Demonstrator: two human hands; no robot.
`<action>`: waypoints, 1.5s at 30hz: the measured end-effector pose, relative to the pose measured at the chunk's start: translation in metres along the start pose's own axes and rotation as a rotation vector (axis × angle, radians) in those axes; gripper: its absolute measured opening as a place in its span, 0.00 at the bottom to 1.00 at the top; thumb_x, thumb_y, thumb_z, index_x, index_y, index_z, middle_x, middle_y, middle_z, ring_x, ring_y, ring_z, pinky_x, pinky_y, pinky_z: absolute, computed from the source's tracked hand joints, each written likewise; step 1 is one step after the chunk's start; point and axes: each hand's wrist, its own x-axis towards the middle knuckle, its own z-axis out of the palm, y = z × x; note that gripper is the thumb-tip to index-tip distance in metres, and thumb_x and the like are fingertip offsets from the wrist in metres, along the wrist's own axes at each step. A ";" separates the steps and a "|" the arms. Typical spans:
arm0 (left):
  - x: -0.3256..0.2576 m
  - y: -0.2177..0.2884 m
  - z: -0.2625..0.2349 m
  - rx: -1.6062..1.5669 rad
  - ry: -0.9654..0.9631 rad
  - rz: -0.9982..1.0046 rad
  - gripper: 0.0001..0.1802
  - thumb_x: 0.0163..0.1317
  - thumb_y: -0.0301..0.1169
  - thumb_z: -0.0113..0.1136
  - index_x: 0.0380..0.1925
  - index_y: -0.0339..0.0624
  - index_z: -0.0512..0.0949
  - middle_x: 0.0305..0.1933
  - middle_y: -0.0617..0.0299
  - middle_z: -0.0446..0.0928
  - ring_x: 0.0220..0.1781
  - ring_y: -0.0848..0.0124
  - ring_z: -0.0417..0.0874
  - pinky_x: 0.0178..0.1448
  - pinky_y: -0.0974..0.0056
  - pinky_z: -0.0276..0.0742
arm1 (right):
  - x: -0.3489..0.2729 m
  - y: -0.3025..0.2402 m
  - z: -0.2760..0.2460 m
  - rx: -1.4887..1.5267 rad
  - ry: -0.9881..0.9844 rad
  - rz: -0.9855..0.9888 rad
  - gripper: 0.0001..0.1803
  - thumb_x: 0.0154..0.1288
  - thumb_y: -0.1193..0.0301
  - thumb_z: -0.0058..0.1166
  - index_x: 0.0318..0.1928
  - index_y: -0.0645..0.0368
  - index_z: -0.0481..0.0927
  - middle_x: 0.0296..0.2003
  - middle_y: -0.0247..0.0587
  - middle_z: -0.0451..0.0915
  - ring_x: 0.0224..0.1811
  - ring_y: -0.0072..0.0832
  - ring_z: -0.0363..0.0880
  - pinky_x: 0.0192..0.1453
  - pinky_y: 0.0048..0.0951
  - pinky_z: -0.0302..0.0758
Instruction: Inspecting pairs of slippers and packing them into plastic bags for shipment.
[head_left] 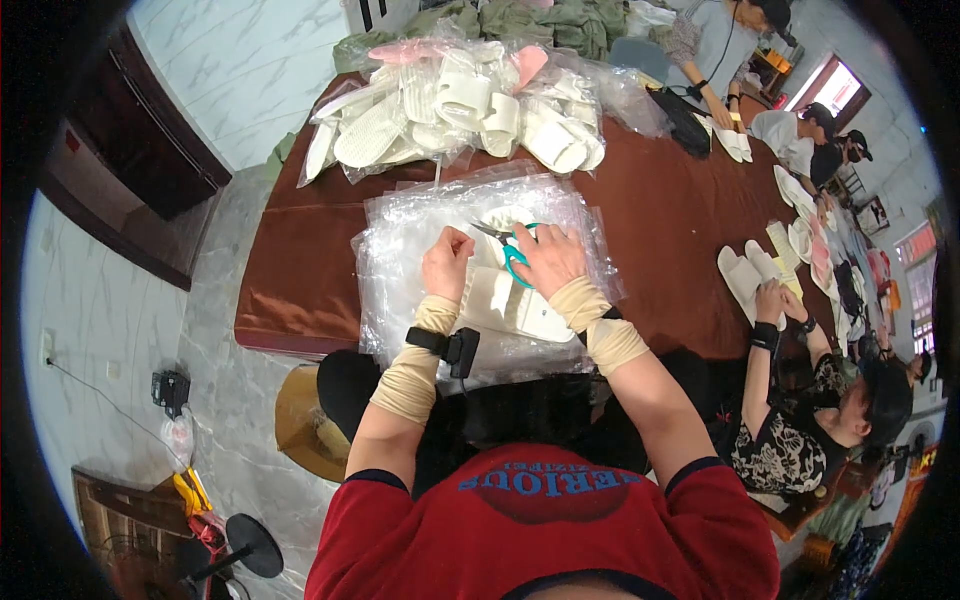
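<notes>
My right hand [552, 260] is closed around teal-handled scissors [508, 262], whose dark blades point left toward my other hand. My left hand [447, 264] is closed, fingertips pinched together near the blade tips; whatever they hold is too small to make out. Below both hands lies a pair of white slippers [492, 300], partly hidden by my right hand and wrist. They rest on a stack of clear plastic bags [392, 250] in front of me.
Beyond the bags, a heap of bagged white slippers [440, 105] with a few pink ones covers the far side of the brown-covered table [660, 220]. At the right, a co-worker's hands [778, 300] touch white slippers [745, 275]. More people work farther along.
</notes>
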 end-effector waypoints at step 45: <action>-0.127 -0.105 -0.268 0.171 0.615 -0.289 0.19 0.63 0.30 0.57 0.55 0.40 0.73 0.53 0.54 0.77 0.53 0.62 0.79 0.55 0.63 0.73 | -0.070 -0.026 -0.089 1.403 -0.252 0.734 0.28 0.64 0.71 0.53 0.62 0.59 0.61 0.37 0.42 0.76 0.23 0.24 0.76 0.26 0.22 0.75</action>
